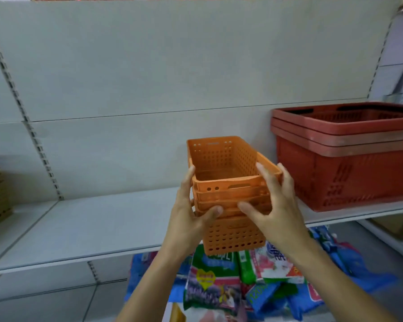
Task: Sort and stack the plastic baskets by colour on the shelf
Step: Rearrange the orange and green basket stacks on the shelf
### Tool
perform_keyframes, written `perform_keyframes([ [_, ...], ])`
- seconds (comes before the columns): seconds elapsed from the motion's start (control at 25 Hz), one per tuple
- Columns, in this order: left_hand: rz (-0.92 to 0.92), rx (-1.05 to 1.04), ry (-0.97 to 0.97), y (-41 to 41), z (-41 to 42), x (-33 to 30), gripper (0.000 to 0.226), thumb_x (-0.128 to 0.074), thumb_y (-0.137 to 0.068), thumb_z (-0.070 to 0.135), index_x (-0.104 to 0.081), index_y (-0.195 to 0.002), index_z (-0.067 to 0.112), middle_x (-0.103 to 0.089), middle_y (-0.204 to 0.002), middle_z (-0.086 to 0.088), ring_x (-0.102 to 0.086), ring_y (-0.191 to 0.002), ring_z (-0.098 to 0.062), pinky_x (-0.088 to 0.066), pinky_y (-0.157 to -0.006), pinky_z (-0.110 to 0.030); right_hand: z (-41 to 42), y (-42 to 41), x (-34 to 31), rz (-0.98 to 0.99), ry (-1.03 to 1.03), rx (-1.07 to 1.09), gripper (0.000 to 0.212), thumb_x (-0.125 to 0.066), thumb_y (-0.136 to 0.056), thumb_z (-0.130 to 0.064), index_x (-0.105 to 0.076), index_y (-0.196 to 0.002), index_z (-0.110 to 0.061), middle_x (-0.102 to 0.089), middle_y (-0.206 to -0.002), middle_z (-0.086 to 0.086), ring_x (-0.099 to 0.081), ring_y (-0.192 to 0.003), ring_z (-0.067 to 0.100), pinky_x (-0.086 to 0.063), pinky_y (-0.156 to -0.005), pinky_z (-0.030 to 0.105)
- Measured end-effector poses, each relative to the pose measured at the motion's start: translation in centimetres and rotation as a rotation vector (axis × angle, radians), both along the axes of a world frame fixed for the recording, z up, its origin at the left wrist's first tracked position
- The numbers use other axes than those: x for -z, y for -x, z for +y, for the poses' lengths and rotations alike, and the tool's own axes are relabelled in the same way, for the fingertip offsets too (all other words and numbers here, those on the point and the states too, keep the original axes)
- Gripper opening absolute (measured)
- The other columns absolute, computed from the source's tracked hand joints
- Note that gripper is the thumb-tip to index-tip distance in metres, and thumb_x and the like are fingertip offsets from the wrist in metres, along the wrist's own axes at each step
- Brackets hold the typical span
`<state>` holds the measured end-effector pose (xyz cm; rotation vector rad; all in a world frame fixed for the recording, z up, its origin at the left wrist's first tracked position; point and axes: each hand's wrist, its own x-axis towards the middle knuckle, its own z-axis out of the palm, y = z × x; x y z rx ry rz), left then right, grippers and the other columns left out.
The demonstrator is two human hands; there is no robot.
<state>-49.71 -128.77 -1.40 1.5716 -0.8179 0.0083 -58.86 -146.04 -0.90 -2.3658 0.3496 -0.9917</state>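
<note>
A: What is nearest?

B: Two bare hands holding a nested stack of small orange perforated plastic baskets [228,196] in the air at the front edge of the grey metal shelf [91,228]. The left hand [189,219] and right hand [275,205] clamp opposite sides, fingers [263,175] spread, thumbs pressing the near end.

A: Which way does it point?

B: Its long axis runs away from the person, towards the back panel. Bare shelf lies beneath and left; the larger red plastic baskets [349,156], stacked, stand just right.

A: Anything unclear?

B: The orange basket count, and the blurred packets [219,282] below.
</note>
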Motion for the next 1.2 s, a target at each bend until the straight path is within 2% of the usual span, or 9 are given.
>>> perform_keyframes([
  [0.16, -0.022, -0.055, -0.013, 0.1, -4.4, 0.1, 0.092, -0.078, -0.077, 0.029, -0.020, -0.146, 0.047, -0.050, -0.137, 0.016, -0.064, -0.106, -0.005, -0.058, -0.083, -0.035, -4.4, 0.4, 0.6, -0.089, 0.467, 0.185, 0.072, -0.075, -0.076, -0.036, -0.046, -0.140, -0.021, -0.029, -0.154, 0.015, -0.028, -0.141, 0.033, -0.038, -0.107, 0.052],
  [0.28, -0.018, -0.063, -0.048, -0.1, -7.3, 0.0, 0.093, -0.077, -0.078, 0.026, -0.018, -0.147, 0.046, -0.053, -0.129, 0.022, -0.064, -0.108, -0.007, -0.057, -0.087, -0.041, -7.0, 0.0, 0.5, -0.031, 0.590, 0.183, 0.080, -0.076, -0.073, -0.039, -0.044, -0.141, -0.010, -0.047, -0.143, 0.016, -0.039, -0.136, 0.034, -0.036, -0.109, 0.053],
  [0.52, -0.042, -0.112, -0.119, -1.7, -12.3, -0.2, 0.097, -0.075, -0.074, 0.029, -0.011, -0.144, 0.053, -0.053, -0.134, 0.007, -0.061, -0.115, -0.023, -0.053, -0.089, -0.055, -10.8, -1.1, 0.2, 0.072, 0.606, 0.231, 0.086, -0.079, -0.072, -0.027, -0.037, -0.142, -0.001, -0.043, -0.145, 0.023, -0.037, -0.137, 0.039, -0.036, -0.111, 0.049],
  [0.72, -0.097, -0.159, -0.212, -2.6, -13.6, -0.3, 0.099, -0.072, -0.075, 0.035, -0.003, -0.145, 0.052, -0.047, -0.143, 0.003, -0.056, -0.120, -0.023, -0.049, -0.096, -0.051, -11.0, -1.5, -0.6, 0.175, 0.562, 0.236, 0.086, -0.072, -0.079, -0.031, -0.029, -0.146, 0.002, -0.028, -0.154, 0.025, -0.024, -0.145, 0.037, -0.026, -0.116, 0.049],
  [0.8, -0.177, -0.193, -0.315, -2.4, -12.2, -0.3, 0.095, -0.069, -0.082, 0.037, -0.003, -0.150, 0.042, -0.039, -0.150, 0.003, -0.045, -0.132, -0.019, -0.037, -0.107, -0.037, -9.8, -1.2, -0.9, 0.166, 0.522, 0.215, 0.081, -0.066, -0.082, -0.034, -0.029, -0.147, -0.002, -0.024, -0.157, 0.022, -0.021, -0.146, 0.035, -0.022, -0.117, 0.050],
  [0.88, -0.305, -0.321, -0.427, -1.8, -9.6, 0.1, 0.084, -0.062, -0.087, 0.043, -0.009, -0.152, 0.034, -0.033, -0.154, 0.003, -0.029, -0.141, -0.014, -0.024, -0.107, -0.024, -7.8, -1.1, -0.9, 0.051, 0.519, 0.162, 0.067, -0.065, -0.083, -0.030, -0.041, -0.141, -0.007, -0.032, -0.154, 0.019, -0.029, -0.143, 0.033, -0.025, -0.115, 0.052],
  [0.96, -0.410, -0.476, -0.465, -1.0, -5.7, 1.2, 0.070, -0.055, -0.090, 0.048, -0.022, -0.149, 0.031, -0.037, -0.151, 0.003, -0.026, -0.142, -0.014, -0.025, -0.113, -0.028, -4.7, -1.3, -0.5, -0.101, 0.491, 0.055, 0.049, -0.064, -0.084, -0.023, -0.054, -0.130, -0.010, -0.047, -0.144, 0.015, -0.043, -0.133, 0.031, -0.033, -0.110, 0.050],
  [1.04, -0.483, -0.583, -0.472, -0.6, -1.3, 2.5, 0.057, -0.050, -0.090, 0.050, -0.038, -0.141, 0.027, -0.050, -0.138, 0.004, -0.039, -0.132, -0.016, -0.038, -0.108, -0.036, -1.0, -1.8, 0.3, -0.168, 0.452, -0.049, 0.039, -0.060, -0.083, -0.022, -0.061, -0.120, -0.012, -0.057, -0.133, 0.010, -0.051, -0.122, 0.027, -0.037, -0.103, 0.043],
  [1.2, -0.478, -0.691, -0.450, -0.8, 9.0, 5.2, 0.043, -0.051, -0.086, 0.049, -0.062, -0.119, 0.024, -0.067, -0.110, 0.009, -0.060, -0.104, -0.012, -0.047, -0.090, -0.030, 8.1, -4.3, 3.1, -0.123, 0.363, -0.219, 0.033, -0.054, -0.082, -0.027, -0.064, -0.113, -0.018, -0.066, -0.113, 0.000, -0.063, -0.100, 0.022, -0.050, -0.084, 0.035],
])
